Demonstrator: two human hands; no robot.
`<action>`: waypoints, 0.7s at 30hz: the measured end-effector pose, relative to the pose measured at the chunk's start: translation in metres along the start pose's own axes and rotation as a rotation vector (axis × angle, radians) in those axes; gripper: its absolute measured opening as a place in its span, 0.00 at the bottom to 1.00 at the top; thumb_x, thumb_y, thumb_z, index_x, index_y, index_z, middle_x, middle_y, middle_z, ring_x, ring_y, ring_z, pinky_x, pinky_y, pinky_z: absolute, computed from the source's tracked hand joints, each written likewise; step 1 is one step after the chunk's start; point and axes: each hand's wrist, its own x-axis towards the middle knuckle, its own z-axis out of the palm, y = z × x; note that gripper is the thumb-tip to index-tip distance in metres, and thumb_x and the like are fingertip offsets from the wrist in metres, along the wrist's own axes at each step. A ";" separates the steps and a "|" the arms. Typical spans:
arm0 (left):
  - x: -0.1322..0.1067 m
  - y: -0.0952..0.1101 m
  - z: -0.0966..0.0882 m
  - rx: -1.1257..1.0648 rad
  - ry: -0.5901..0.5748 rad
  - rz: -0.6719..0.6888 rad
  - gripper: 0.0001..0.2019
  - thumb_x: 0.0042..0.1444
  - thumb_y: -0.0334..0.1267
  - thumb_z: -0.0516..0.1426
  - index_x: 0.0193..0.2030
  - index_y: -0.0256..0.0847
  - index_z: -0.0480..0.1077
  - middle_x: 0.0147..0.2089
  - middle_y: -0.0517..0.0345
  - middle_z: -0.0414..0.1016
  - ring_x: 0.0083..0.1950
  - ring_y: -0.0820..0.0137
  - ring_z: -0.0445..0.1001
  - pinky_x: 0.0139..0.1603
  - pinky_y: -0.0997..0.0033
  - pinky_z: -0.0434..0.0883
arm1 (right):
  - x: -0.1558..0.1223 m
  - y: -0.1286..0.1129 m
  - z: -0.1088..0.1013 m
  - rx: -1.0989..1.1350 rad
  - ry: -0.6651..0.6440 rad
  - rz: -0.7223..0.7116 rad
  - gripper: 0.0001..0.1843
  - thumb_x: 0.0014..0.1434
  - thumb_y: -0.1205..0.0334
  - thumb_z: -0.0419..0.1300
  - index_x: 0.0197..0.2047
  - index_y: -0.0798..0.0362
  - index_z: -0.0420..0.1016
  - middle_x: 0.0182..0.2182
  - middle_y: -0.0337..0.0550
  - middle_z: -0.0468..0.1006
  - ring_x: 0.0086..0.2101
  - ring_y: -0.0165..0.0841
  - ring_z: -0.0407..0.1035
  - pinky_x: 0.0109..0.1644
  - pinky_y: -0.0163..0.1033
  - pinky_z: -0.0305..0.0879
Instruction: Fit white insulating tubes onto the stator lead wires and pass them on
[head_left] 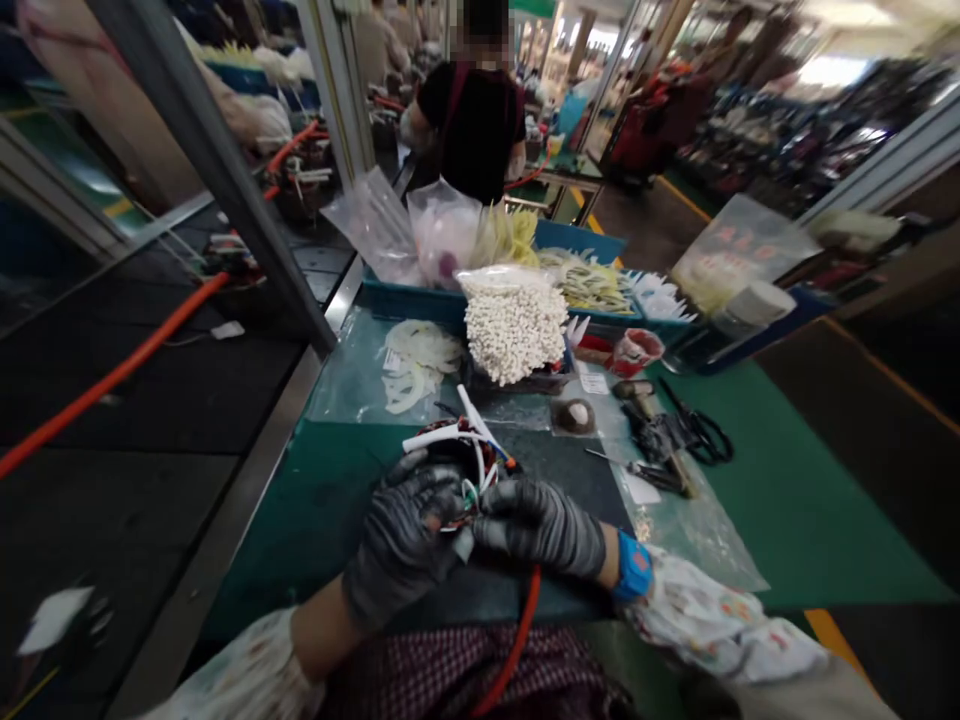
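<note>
In grey striped gloves, my left hand point(405, 535) and my right hand point(544, 522) meet over the front of the bench. Between them is a bundle of thin wires point(469, 492), coloured white, green and blue. The fingers of both hands are closed on it. White sleeving tubes point(442, 436) stick up from a dark round part with reddish-brown windings point(442, 425), which looks like a motor stator and is partly hidden behind my left hand. A thick orange-red cable point(529, 610) runs from under my right hand down towards my lap. My fingertips hide the exact wire ends.
Blue bins point(577, 240) with pale sleeving strips stand at the back. A bag of small white tubes point(514, 335) sits before them. Scissors point(709, 437) and a screwdriver point(630, 467) lie on the right. A metal post point(225, 170) rises left, beside a conveyor point(142, 510). A person point(480, 120) stands beyond.
</note>
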 end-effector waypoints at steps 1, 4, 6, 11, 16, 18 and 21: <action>0.000 -0.001 0.000 -0.005 0.012 0.003 0.06 0.65 0.38 0.58 0.46 0.45 0.75 0.43 0.56 0.88 0.46 0.62 0.88 0.60 0.53 0.81 | -0.001 0.004 0.001 0.009 -0.021 -0.036 0.07 0.64 0.49 0.71 0.46 0.35 0.84 0.37 0.35 0.89 0.36 0.44 0.85 0.41 0.51 0.86; -0.002 -0.004 0.000 -0.027 0.007 0.010 0.07 0.65 0.37 0.58 0.47 0.46 0.76 0.45 0.57 0.89 0.47 0.62 0.88 0.60 0.53 0.81 | -0.002 0.003 0.002 0.071 -0.172 -0.108 0.09 0.60 0.49 0.72 0.45 0.31 0.83 0.39 0.32 0.89 0.40 0.46 0.86 0.45 0.52 0.86; -0.004 -0.007 0.001 -0.047 -0.013 0.017 0.08 0.65 0.37 0.58 0.48 0.46 0.76 0.47 0.56 0.89 0.49 0.62 0.88 0.61 0.53 0.81 | -0.001 -0.005 0.006 0.146 -0.228 -0.083 0.07 0.61 0.52 0.71 0.44 0.31 0.83 0.37 0.30 0.88 0.38 0.43 0.86 0.42 0.48 0.86; -0.004 -0.010 0.007 -0.023 0.041 0.029 0.07 0.65 0.38 0.61 0.48 0.46 0.79 0.47 0.54 0.89 0.50 0.60 0.88 0.63 0.52 0.81 | 0.036 -0.009 0.017 -0.038 0.038 -0.143 0.05 0.66 0.55 0.62 0.41 0.40 0.81 0.41 0.43 0.87 0.41 0.44 0.83 0.50 0.52 0.84; -0.005 -0.013 0.005 -0.103 -0.039 0.021 0.06 0.70 0.44 0.61 0.45 0.48 0.80 0.48 0.59 0.89 0.54 0.65 0.86 0.70 0.55 0.76 | 0.061 0.007 0.005 -0.135 0.402 -0.199 0.09 0.71 0.50 0.58 0.43 0.43 0.78 0.37 0.43 0.84 0.38 0.43 0.80 0.47 0.51 0.82; -0.010 -0.018 -0.003 -0.048 -0.079 0.050 0.09 0.70 0.48 0.61 0.48 0.51 0.80 0.54 0.60 0.87 0.62 0.65 0.82 0.78 0.53 0.68 | 0.052 0.011 -0.002 -0.134 0.546 -0.149 0.10 0.74 0.54 0.55 0.49 0.44 0.76 0.42 0.45 0.83 0.43 0.43 0.79 0.53 0.53 0.81; -0.023 -0.026 -0.015 0.176 -0.126 0.104 0.15 0.65 0.56 0.66 0.54 0.57 0.82 0.65 0.58 0.81 0.71 0.57 0.73 0.81 0.45 0.59 | 0.031 0.015 -0.001 -0.174 0.551 -0.027 0.18 0.70 0.54 0.63 0.61 0.44 0.75 0.54 0.50 0.81 0.56 0.48 0.77 0.65 0.60 0.75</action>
